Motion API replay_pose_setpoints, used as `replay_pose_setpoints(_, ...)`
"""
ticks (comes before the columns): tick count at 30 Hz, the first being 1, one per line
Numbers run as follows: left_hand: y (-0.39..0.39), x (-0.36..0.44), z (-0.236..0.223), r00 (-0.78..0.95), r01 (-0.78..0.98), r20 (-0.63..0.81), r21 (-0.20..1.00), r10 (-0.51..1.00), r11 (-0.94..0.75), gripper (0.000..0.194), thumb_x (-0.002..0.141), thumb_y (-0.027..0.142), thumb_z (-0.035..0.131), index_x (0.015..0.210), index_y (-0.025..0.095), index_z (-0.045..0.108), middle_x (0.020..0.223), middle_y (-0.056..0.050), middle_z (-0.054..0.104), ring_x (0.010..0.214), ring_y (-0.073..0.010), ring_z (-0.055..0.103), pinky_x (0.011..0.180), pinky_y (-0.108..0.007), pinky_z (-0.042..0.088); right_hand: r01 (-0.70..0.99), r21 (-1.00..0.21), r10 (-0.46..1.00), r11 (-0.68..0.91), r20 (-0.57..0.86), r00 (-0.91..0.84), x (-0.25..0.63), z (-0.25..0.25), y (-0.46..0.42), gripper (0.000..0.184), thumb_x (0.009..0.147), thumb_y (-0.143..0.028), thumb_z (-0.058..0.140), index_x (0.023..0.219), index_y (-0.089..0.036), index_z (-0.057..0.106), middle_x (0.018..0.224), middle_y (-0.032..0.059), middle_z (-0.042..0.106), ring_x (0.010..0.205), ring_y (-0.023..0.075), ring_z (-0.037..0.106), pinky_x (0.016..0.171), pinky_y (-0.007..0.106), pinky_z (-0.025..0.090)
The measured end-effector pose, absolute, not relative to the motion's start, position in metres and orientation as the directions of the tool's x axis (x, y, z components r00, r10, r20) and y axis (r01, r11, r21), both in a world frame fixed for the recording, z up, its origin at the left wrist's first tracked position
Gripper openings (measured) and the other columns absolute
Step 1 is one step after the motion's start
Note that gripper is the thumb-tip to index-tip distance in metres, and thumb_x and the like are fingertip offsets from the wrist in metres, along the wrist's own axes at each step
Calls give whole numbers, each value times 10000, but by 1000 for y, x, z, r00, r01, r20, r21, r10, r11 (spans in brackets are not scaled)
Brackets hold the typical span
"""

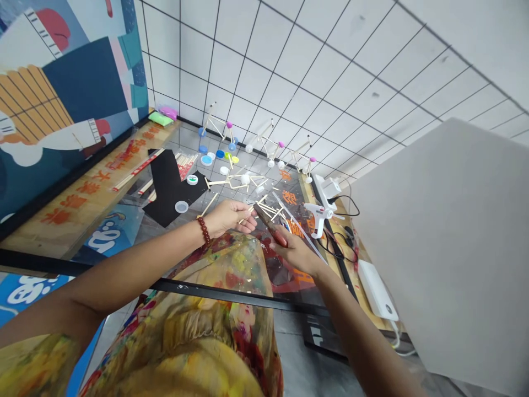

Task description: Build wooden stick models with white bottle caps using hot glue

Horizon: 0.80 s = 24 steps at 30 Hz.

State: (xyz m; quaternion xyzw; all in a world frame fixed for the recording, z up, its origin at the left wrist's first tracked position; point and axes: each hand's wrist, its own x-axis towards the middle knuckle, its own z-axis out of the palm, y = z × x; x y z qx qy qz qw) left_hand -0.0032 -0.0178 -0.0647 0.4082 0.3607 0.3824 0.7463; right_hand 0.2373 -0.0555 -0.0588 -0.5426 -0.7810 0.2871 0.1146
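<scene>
My left hand [231, 218], with a beaded bracelet on the wrist, pinches a thin wooden stick [250, 210] between thumb and fingers. My right hand [294, 249] is closed round red-handled pliers [265, 216] with dark, rusty-looking metal. The tip of the pliers is close to the stick's end; whether it bites the wood is too small to tell. Just beyond the hands lie several loose cut sticks [270, 207] on the glass tabletop. Farther back is a flat stick frame [236, 179] with a white cap on it.
Three stick models with pink balls [281, 145] stand along the tiled wall. Bottle caps [206, 160] lie before them. Black card [165, 184] and packaged sticks [185, 165] are at left. A white glue gun [319, 218], cables and a power strip [377, 289] are at right.
</scene>
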Motion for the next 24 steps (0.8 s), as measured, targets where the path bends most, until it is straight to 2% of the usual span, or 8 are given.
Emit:
replay_pose_setpoints(7,-20,0,-61,405,-274,-258,881,877,385,119,894,147,664,798,78,677,655,-62,707,545,-107,669,585,-226,573,880,-381,943,284,-53,-328,233,-53,-55,210,865,-263,474,1039,-203,576,811,37,650,726,208,587,700,314,443)
replay_pose_setpoints(11,-23,3,-60,376,-261,-275,885,885,386,134,897,180,668,794,95,664,619,-47,692,525,-103,653,548,-206,551,913,-291,950,284,-45,-310,231,-51,-53,232,813,-158,456,998,-217,583,738,34,635,674,209,586,642,286,408)
replay_pose_setpoints(15,-21,1,-64,410,-283,-253,878,876,386,156,886,230,699,814,96,667,660,-64,713,560,-111,674,589,-219,566,912,-287,950,294,-19,-312,231,-54,-51,250,813,-153,472,1021,-223,592,764,37,658,699,209,607,650,275,418)
replay_pose_setpoints(19,-19,-2,-66,457,-347,-209,853,865,389,148,869,221,722,852,79,688,753,-100,743,628,-131,715,671,-256,597,898,-324,948,298,-11,-318,234,-54,-51,255,819,-165,466,1035,-221,589,792,37,672,706,208,620,660,278,434)
replay_pose_setpoints(24,-22,-1,-61,471,-407,-186,821,862,400,129,861,193,729,863,70,692,778,-102,752,661,-133,730,684,-241,606,889,-334,945,314,21,-327,237,-46,-53,264,785,-132,467,1001,-220,592,783,42,670,711,215,625,665,279,445)
